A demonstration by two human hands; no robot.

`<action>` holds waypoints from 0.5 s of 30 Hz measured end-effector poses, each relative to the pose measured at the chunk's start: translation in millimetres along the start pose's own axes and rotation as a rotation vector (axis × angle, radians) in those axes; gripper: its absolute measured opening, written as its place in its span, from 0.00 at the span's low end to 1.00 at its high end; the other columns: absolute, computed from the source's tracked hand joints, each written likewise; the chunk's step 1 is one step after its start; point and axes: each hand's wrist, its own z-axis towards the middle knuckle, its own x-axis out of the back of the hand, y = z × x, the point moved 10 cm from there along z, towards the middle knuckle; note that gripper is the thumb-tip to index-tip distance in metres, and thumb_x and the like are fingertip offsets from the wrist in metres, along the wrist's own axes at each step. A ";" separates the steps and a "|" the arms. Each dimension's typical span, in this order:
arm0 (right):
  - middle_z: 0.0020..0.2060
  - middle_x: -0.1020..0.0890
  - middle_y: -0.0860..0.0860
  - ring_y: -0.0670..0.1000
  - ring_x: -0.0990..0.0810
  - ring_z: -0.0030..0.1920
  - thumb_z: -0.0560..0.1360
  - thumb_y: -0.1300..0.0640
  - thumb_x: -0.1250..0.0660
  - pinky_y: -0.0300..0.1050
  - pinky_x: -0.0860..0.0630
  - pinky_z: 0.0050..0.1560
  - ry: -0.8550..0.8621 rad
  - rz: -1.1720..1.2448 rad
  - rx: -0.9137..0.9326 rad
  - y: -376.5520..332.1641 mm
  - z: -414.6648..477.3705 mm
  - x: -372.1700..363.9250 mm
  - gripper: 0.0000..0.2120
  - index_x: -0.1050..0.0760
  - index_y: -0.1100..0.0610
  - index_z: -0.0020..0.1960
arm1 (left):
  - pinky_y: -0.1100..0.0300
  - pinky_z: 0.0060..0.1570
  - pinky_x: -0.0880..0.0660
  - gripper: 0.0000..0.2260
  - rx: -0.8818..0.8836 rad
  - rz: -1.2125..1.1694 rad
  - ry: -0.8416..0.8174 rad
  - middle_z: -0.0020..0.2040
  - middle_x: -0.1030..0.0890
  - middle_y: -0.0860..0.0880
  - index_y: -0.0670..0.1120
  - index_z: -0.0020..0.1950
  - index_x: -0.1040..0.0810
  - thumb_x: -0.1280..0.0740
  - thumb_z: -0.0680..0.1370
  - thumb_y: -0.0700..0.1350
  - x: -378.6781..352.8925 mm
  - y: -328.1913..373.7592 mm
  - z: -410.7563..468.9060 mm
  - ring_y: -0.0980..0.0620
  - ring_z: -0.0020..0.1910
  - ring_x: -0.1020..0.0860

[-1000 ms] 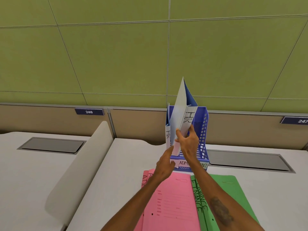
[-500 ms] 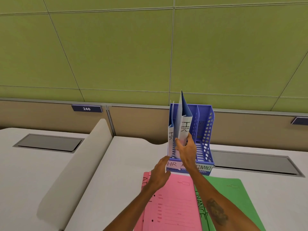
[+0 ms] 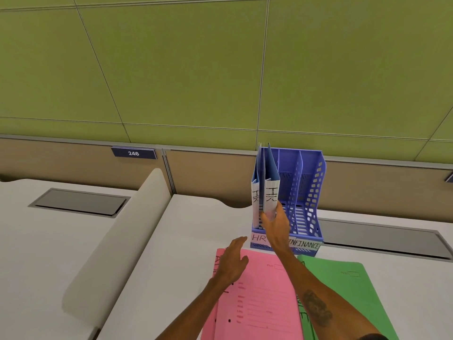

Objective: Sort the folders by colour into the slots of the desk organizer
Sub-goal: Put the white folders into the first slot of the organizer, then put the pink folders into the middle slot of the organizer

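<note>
Our left hand point(image 3: 231, 262) lies spread, fingers straight, over the pink folders point(image 3: 264, 298) on the desk point(image 3: 196, 229), probably steadying the next pile. Our right hand point(image 3: 275, 225) pinches the blue folder point(image 3: 270, 190) low down, seating it upright in the leftmost slot, marked HR, of the desk organizer point(image 3: 311, 192). The green folders point(image 3: 348, 290) wait rightmost.

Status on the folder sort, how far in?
Done: one blue folder stands in the organizer's HR slot, leftmost. In hand: the right hand grips a second blue folder standing beside it in that slot; the left hand hovers open over the pink folders. Left: pink folders and green folders lie on the desk; the other two slots are empty.
</note>
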 end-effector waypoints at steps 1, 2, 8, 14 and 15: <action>0.68 0.25 0.54 0.57 0.26 0.67 0.77 0.52 0.30 0.59 0.26 0.64 -0.008 -0.002 -0.005 1.3 -0.9 -0.9 0.28 0.36 0.54 0.73 | 0.49 0.71 0.33 0.26 0.004 0.003 0.003 0.78 0.38 0.52 0.52 0.78 0.40 0.37 0.82 0.45 0.6 -0.9 -1.1 0.49 0.75 0.35; 0.68 0.25 0.54 0.57 0.26 0.68 0.77 0.53 0.30 0.59 0.26 0.64 -0.014 -0.004 -0.010 2.1 -1.7 -1.6 0.28 0.36 0.54 0.73 | 0.49 0.71 0.33 0.26 0.007 0.004 0.005 0.78 0.38 0.51 0.52 0.78 0.40 0.37 0.82 0.45 0.9 -1.9 -1.9 0.48 0.75 0.35; 0.66 0.25 0.54 0.56 0.23 0.64 0.77 0.55 0.31 0.59 0.21 0.60 -0.049 -0.022 0.018 -4.3 -8.7 1.5 0.30 0.39 0.53 0.75 | 0.49 0.73 0.34 0.26 0.011 0.015 0.008 0.78 0.38 0.51 0.51 0.78 0.40 0.36 0.81 0.45 -0.1 -4.2 -9.3 0.48 0.76 0.36; 0.72 0.31 0.56 0.57 0.28 0.70 0.76 0.60 0.30 0.61 0.23 0.62 -0.111 -0.041 0.003 -1.1 -23.0 2.2 0.39 0.47 0.53 0.80 | 0.49 0.72 0.34 0.26 0.028 0.022 0.039 0.78 0.37 0.51 0.51 0.78 0.40 0.36 0.81 0.46 3.7 -3.3 -20.8 0.48 0.75 0.35; 0.72 0.31 0.57 0.57 0.29 0.70 0.76 0.61 0.30 0.62 0.25 0.63 -0.118 -0.054 -0.002 -0.3 -25.9 2.9 0.40 0.48 0.53 0.80 | 0.48 0.72 0.34 0.26 0.037 0.024 0.046 0.77 0.37 0.51 0.51 0.78 0.40 0.36 0.81 0.47 4.1 -4.1 -23.8 0.48 0.75 0.35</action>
